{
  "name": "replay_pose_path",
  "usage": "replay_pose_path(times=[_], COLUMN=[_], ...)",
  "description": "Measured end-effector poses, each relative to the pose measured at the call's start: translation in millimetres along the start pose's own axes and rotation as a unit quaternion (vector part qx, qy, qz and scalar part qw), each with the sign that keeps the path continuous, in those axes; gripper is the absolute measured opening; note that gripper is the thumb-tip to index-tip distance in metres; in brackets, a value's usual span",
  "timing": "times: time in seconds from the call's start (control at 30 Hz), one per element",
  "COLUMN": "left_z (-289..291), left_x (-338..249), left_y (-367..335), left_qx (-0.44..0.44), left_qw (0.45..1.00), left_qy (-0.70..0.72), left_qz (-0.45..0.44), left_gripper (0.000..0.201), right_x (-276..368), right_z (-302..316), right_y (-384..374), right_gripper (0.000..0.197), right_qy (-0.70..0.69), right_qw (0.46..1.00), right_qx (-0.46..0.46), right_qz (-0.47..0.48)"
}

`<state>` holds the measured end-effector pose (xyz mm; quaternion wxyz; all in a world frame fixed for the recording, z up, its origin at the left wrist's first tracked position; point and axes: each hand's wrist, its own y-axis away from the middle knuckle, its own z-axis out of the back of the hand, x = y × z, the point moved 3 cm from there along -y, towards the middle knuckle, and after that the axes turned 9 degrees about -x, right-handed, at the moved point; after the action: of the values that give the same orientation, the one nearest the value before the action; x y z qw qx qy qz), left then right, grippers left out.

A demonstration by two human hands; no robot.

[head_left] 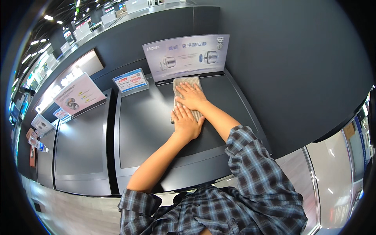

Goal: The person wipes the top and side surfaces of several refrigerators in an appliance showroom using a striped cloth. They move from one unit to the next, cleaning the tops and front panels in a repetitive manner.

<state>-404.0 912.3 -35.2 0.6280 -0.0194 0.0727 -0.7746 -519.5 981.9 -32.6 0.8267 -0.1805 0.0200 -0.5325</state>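
A folded, ribbed beige-grey cloth lies flat on the dark grey top of an appliance. My right hand rests palm down on the cloth's far half, fingers spread. Nearer to me, my left hand presses flat on its near end, fingers stretched out and partly over the appliance top. Just beyond the cloth stands a wide, pale lilac display board with pictures of motors. Left of that board is a small price sign in a clear holder.
A second appliance stands to the left across a dark gap, bearing a slanted pinkish sign. Farther left lies a clear plastic bottle. A tall dark panel rises along the right side, and a dark wall runs behind.
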Motion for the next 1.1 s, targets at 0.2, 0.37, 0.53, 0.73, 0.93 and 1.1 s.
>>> replay_pose_path(times=[0.2,0.37,0.53,0.73,0.93,1.1], left_z=[-15.1,-6.9,-1.9,-2.7,-5.1,12.2], left_x=[-52.6,-69.8,-79.5,-75.7,-66.0,-74.1], left_y=[-34.3,-70.0,-94.9,-94.4,-86.3,-56.8], left_qx=[-0.060,-0.004,0.041,0.038,0.015,-0.010], left_qw=[0.990,0.988,0.990,0.989,0.975,0.960], left_qy=[0.045,0.044,0.050,0.067,0.146,0.183], left_qz=[-0.120,-0.150,-0.127,-0.127,-0.167,-0.214], left_gripper=[0.082,0.079,0.077,0.075,0.060,0.047], right_x=[-81.5,-117.9,-130.3,-143.9,-140.8,-124.8], right_z=[25.4,32.9,40.4,47.1,52.1,64.9], right_y=[26.4,34.4,31.8,43.9,78.6,129.8], right_gripper=[0.071,0.075,0.076,0.074,0.071,0.074], right_qy=[0.037,0.081,0.112,0.137,0.162,0.207], right_qw=[0.988,0.955,0.930,0.932,0.932,0.927], right_qx=[-0.017,-0.068,-0.091,-0.108,-0.082,-0.040], right_qz=[-0.151,-0.278,-0.338,-0.317,-0.312,-0.308])
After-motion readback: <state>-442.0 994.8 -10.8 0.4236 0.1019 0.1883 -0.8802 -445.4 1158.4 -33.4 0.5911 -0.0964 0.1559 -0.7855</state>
